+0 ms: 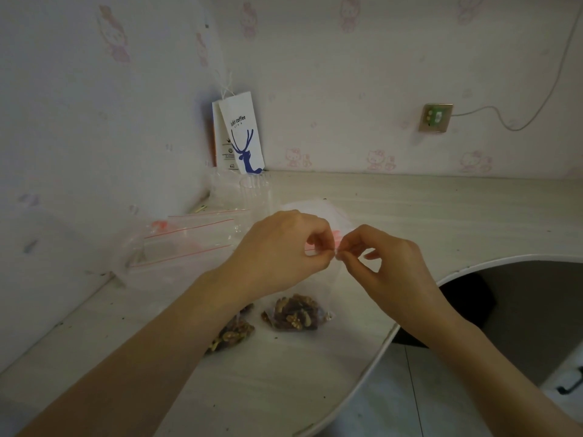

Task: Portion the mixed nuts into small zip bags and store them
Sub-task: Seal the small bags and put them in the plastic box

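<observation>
Worktop (410, 209) (pale, with a curved edge) lies under both arms, which reach forward and meet in the middle. Left hand (277, 257) and right hand (388, 263) hover knuckles up, fingers curled, each pinching the top edge of a small zip bag (325, 288). Its bottom rests on the worktop, full of nuts (295, 313). Another filled bag (233, 334) lies just beside it.

The left hand (277, 250) and right hand (388, 263) meet above the counter (410, 209), curled fingers (325, 254) pinching the top edge of a small zip bag (296, 313) with nuts gathered in its bottom. Just left of that bag lies a second filled bag (233, 334). Farther left lie empty zip bags (189, 238), and behind, a paper coffee bag (243, 134) stands in the corner.
</observation>
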